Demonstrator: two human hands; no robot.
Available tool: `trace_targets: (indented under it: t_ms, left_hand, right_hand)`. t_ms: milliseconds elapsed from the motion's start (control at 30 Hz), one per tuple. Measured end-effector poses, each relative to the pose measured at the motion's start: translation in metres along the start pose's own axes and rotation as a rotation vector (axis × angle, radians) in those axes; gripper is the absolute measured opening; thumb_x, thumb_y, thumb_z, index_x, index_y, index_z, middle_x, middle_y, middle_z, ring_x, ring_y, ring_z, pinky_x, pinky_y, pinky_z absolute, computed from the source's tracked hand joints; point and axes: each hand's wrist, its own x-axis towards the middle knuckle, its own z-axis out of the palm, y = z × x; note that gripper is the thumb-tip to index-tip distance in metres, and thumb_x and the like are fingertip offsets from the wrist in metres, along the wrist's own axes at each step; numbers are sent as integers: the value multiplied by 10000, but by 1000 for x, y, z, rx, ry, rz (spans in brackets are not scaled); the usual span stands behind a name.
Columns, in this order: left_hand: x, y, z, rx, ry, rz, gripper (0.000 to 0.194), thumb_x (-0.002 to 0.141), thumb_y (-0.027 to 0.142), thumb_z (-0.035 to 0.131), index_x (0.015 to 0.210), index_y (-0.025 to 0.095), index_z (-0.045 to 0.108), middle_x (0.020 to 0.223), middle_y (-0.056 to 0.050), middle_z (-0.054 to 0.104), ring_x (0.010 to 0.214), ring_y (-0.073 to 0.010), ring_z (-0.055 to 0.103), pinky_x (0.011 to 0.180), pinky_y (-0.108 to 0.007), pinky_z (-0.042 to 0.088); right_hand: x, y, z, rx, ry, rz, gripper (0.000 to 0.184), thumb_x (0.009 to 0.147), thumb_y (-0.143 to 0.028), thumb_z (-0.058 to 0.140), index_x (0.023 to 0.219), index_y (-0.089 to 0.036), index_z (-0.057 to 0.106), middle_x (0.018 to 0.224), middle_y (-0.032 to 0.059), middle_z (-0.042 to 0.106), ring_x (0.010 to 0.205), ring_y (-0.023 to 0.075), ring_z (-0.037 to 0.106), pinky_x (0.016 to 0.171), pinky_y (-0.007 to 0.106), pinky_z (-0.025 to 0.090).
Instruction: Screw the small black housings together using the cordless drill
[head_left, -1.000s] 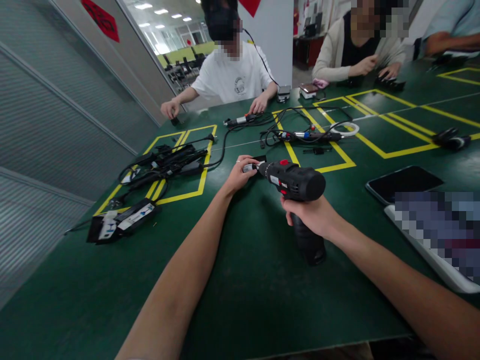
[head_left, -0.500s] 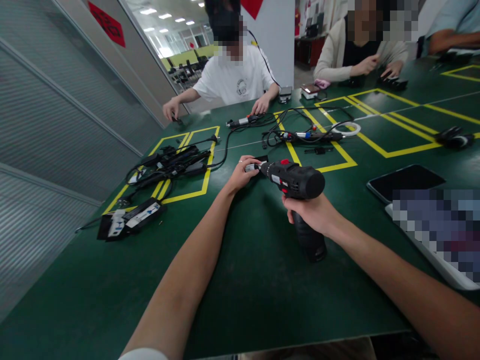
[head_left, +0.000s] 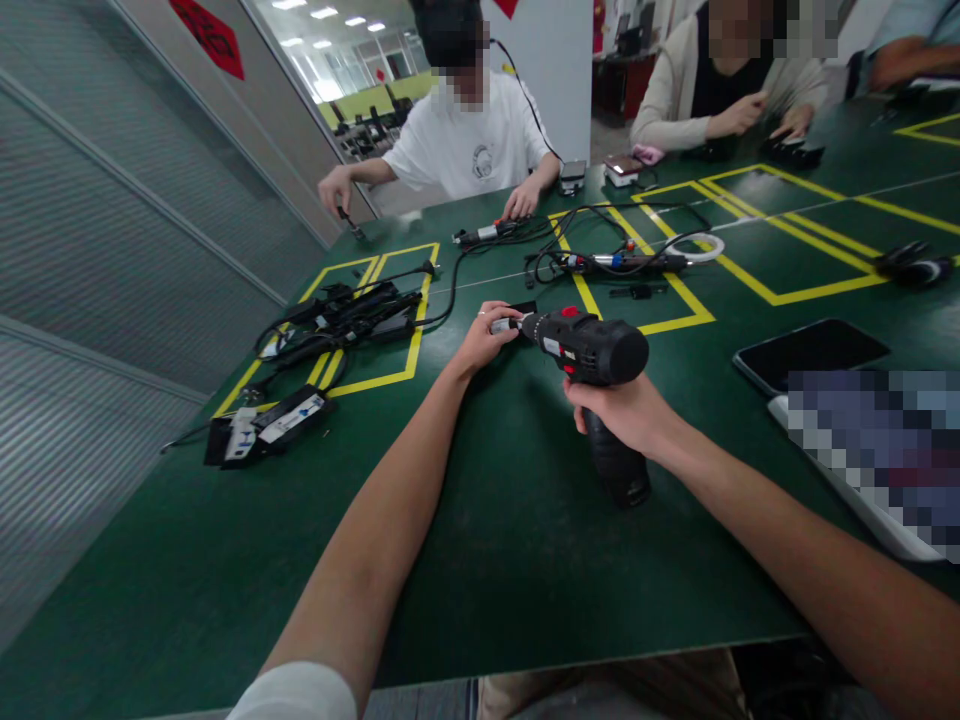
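The grip of the right hand [head_left: 619, 408] is closed around the handle of a black drill [head_left: 592, 345] with red buttons, which is held over the green worktop [head_left: 480, 600], with its nose pointing to the left hand [head_left: 486, 335]. The grip of the left hand is also nearly closed, with bent fingers on a small pale part [head_left: 504, 325], which lies directly before the drill's tip; whether the tip is touching it, I cannot tell. A flat black piece [head_left: 523, 308] is just beside these fingers, partly hidden. To the left of the hands, a heap of black cables [head_left: 352, 315] lies across yellow lines, and in front of it are a black-and-white packet [head_left: 296, 412]. Farther from the person, a pen-shaped tool [head_left: 622, 263] with its wire lies next to a white ring [head_left: 721, 246]. On the right side rests a dark phone [head_left: 814, 352]. On the opposite side, a co-worker in white shirt [head_left: 480, 140] has one hand at a second pen-shaped tool [head_left: 480, 234].
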Motion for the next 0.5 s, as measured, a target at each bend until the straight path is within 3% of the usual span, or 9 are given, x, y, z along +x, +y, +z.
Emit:
trace_targets:
  t_ms: [500]
  left_hand:
    - [0,-3,1,29,24,8,255,832,317,540,1024,210,669,1158,-73,516,1181,-212,469,1065,-384,345]
  right_hand:
    - [-1,1,-1,4,-16,-22,30,711,-190,589,735,-182,572,580,4,588,473,145,565,490,286,419]
